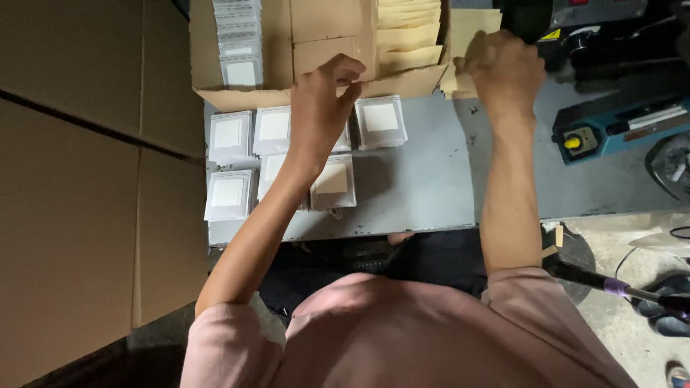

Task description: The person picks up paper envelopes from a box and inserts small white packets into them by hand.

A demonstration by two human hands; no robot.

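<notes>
Cardboard box (244, 97) edge w/ left hand (323, 100) fingers pinched, right hand (503, 68) clenched on tan envelopes (471, 32)

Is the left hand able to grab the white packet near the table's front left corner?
Probably yes: the left hand hovers above the packets, and that white packet lies uncovered on the table.

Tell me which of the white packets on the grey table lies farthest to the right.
The packet just right of the left hand, by the cardboard box's front edge. The other packets lie left of it or under that arm.
</notes>
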